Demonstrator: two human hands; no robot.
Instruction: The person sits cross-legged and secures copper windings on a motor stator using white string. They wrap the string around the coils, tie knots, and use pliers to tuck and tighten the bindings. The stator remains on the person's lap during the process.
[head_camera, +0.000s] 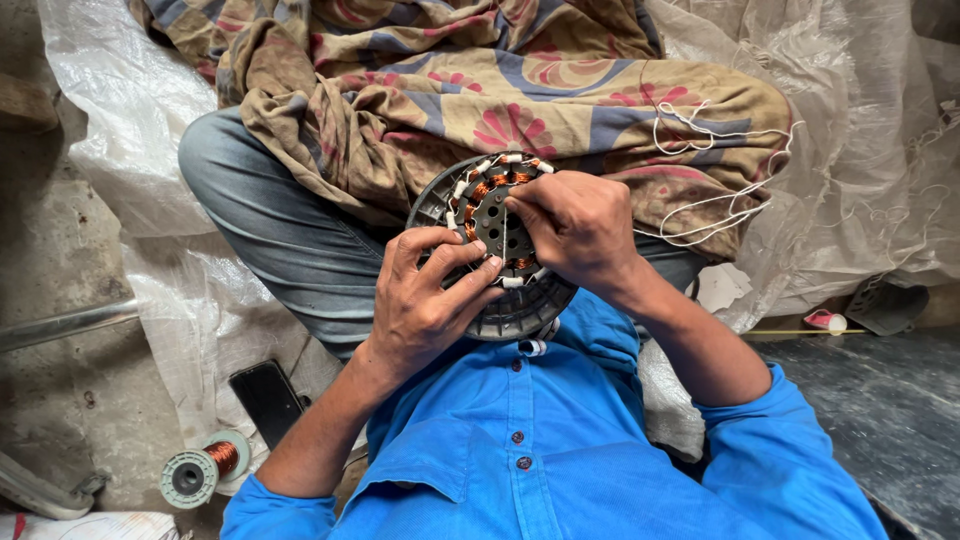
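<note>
Round motor stator (497, 235) with copper-wound coils and white insulating sleeves, seated in a grey ribbed housing and held on the lap, just above the blue shirt (530, 450). Left hand (425, 300): wrist bent inward, palm cupping the lower left rim, fingers curled over the housing edge and gripping it, fingertips resting on the dark core. Right hand (578, 228): forearm entering from the lower right, wrist flexed, fingers bunched and pinched at the right side of the winding ring; what the fingertips pinch cannot be told. Thin white cord (715, 200) trails from the right hand across the patterned cloth (520, 90) draped over the knees. On the floor at left: a dark phone (266, 400) and a spool of copper wire (205, 470).
</note>
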